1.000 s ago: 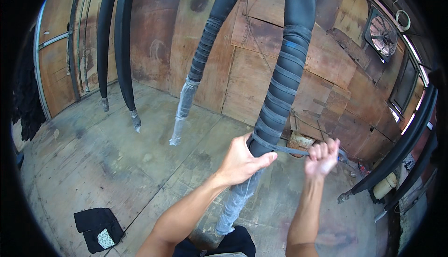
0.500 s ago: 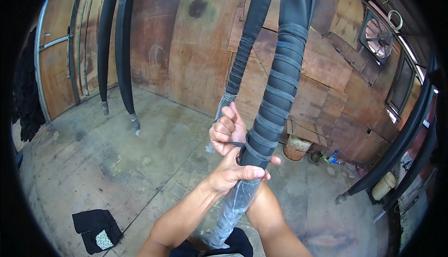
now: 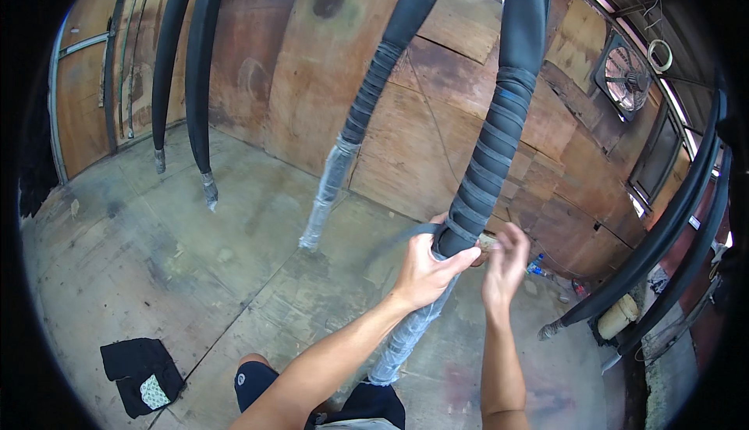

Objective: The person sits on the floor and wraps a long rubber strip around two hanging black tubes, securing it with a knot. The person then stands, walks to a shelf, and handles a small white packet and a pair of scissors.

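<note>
while the long black tube [image 3: 524, 24] hangs between the hands and slants up beyond them, its cloudy plastic film [image 3: 409, 336] shows below the left hand [image 3: 429, 274], which grasps the tube's lowest wrapped turns, probably so they cannot slacken. just right of the tube, the blurred right hand [image 3: 505, 266] looks loosely uncurled and empty, as the dark wrapping strip [image 3: 422, 229] trails off left of the left hand.

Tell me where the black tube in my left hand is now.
In the head view, the strip-wrapped black tube slants down right of centre into the left hand, with the right hand just to its right.
</note>
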`<state>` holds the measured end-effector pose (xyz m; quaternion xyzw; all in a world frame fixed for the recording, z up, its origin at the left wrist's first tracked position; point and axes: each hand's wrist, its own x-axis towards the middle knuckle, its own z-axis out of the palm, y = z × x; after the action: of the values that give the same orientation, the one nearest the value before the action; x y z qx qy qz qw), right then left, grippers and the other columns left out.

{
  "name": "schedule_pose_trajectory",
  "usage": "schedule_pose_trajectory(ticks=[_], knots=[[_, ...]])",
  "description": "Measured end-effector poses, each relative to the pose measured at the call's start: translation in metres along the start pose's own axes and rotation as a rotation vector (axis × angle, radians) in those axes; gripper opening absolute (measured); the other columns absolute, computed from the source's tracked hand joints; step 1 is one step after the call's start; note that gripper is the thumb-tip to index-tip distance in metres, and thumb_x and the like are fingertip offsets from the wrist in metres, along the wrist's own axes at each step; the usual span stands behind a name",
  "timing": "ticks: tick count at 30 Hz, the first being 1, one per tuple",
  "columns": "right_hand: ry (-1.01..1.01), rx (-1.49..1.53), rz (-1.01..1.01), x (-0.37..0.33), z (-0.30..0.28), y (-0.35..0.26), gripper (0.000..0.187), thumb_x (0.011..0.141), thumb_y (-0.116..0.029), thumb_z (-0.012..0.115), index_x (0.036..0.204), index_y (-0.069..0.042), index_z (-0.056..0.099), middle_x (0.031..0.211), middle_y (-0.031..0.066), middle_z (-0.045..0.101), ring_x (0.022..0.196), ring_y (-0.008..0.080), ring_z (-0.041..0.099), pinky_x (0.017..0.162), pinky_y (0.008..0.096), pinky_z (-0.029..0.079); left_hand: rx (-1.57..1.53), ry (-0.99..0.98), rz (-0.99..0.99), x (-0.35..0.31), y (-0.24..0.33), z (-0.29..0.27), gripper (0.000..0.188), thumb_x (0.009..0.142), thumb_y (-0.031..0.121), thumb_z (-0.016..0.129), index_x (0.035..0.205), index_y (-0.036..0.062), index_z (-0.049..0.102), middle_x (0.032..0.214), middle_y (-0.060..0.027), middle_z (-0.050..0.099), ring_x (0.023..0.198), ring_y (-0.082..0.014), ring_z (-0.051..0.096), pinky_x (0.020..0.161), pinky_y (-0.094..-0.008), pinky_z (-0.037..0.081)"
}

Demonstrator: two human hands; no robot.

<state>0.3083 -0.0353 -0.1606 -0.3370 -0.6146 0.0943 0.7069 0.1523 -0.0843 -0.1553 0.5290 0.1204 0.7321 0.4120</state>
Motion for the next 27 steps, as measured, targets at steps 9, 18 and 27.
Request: schedule_pose_trajectory(ticks=[9, 18, 27], knots=[[-0.865, -1.405, -1.060, -0.037, 0.092, -0.111, 0.035, 0.086, -0.018, 0.065, 0.117, -0.003, 0.071, 0.110, 0.0172, 0.070, 0.112, 0.0370, 0.065, 0.114, 0.0610, 0.032, 0.724, 0.277, 0.120, 0.014, -0.043, 0.014, 0.054, 0.088, 0.022, 0.079, 0.129, -0.0024, 0.052, 0.098, -0.0049, 0.069, 0.089, -0.0147, 0.062, 0.088, -0.0314, 0.049], [-0.916, 0.006, -0.642, -0.036, 0.102, -0.124, 0.010, 0.087, -0.010, 0.063, 0.095, -0.004, 0.064, 0.058, 0.0132, 0.059, 0.054, 0.0347, 0.062, 0.053, 0.0444, 0.049, 0.566, 0.325, 0.260, 0.023, -0.037, -0.013, 0.058, 0.081, 0.019, 0.082, 0.128, -0.0004, 0.055, 0.095, -0.0116, 0.068, 0.085, -0.0206, 0.063, 0.080, -0.0368, 0.053], [-0.505, 0.755, -0.314, -0.030, -0.018, -0.115, 0.050, 0.111, -0.050, 0.021, 0.074, -0.017, 0.031, 0.047, -0.0033, 0.022, 0.040, 0.0151, 0.017, 0.046, 0.0345, 0.033, 0.599, 0.061, -0.028, 0.023, 0.001, -0.079, 0.028, 0.076, 0.015, 0.078, 0.092, -0.0013, 0.061, 0.078, -0.0025, 0.062, 0.073, -0.0096, 0.054, 0.068, -0.0305, 0.049]])
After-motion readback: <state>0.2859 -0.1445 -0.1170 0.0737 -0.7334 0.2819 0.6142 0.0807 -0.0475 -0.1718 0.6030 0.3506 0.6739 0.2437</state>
